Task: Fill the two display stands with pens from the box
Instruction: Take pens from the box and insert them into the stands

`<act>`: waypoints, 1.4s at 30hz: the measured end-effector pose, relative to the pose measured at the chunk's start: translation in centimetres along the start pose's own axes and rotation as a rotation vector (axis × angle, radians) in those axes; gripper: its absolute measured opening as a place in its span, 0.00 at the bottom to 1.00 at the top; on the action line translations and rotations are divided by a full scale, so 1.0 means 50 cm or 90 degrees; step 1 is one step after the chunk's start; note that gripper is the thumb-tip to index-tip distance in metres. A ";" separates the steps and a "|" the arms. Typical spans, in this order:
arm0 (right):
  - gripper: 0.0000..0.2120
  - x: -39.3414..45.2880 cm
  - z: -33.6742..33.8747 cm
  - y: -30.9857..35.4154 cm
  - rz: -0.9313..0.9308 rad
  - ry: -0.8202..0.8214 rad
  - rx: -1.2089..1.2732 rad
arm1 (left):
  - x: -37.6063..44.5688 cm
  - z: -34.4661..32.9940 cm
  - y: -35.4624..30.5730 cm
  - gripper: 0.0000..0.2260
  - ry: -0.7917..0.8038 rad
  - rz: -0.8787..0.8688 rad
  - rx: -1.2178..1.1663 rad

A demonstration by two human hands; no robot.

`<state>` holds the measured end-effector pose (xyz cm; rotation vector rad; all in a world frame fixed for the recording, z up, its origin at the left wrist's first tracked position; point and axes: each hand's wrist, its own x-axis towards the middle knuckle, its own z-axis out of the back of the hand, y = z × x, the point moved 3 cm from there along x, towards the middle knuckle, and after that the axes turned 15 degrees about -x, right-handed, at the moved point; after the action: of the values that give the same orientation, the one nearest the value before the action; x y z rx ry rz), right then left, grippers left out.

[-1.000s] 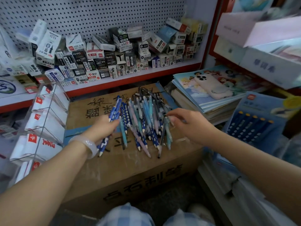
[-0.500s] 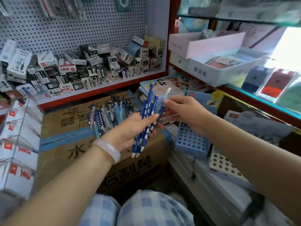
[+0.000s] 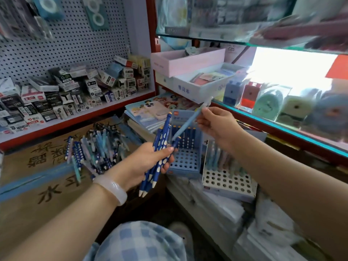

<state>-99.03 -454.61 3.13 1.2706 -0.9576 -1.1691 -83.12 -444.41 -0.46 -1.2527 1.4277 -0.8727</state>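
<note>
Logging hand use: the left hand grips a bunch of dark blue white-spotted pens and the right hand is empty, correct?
Not quite. The left hand does grip the dark blue white-spotted pens, but the right hand pinches one light blue pen, per the head view.

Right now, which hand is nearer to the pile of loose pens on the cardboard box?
Left. The left hand, gripping a bunch of dark blue pens, is just right of the pile of loose pens. The right hand, pinching one light blue pen, is farther right, above the stands.
</note>
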 end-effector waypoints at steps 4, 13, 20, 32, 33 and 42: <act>0.08 -0.002 0.104 0.006 0.007 -0.109 -0.055 | 0.007 -0.012 0.010 0.07 -0.040 -0.014 0.037; 0.03 -0.050 0.224 -0.073 0.060 -0.188 -0.470 | 0.033 -0.096 0.052 0.05 -0.015 -0.071 0.025; 0.02 -0.038 0.145 -0.166 0.071 -0.109 -0.550 | 0.029 -0.052 0.071 0.05 -0.098 -0.076 -0.010; 0.03 0.002 0.077 -0.234 0.077 -0.079 -0.684 | 0.030 -0.022 0.081 0.05 -0.086 -0.061 0.016; 0.03 0.006 0.074 -0.239 0.075 -0.073 -0.693 | 0.030 -0.021 0.083 0.05 -0.084 -0.058 0.016; 0.10 0.018 0.051 -0.285 0.034 -0.057 -0.782 | 0.031 -0.002 0.084 0.04 -0.111 -0.053 -0.035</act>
<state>-102.90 -455.06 -10.83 0.1960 -0.1793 -1.4074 -84.21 -445.09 -4.73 -1.4029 1.2751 -0.7648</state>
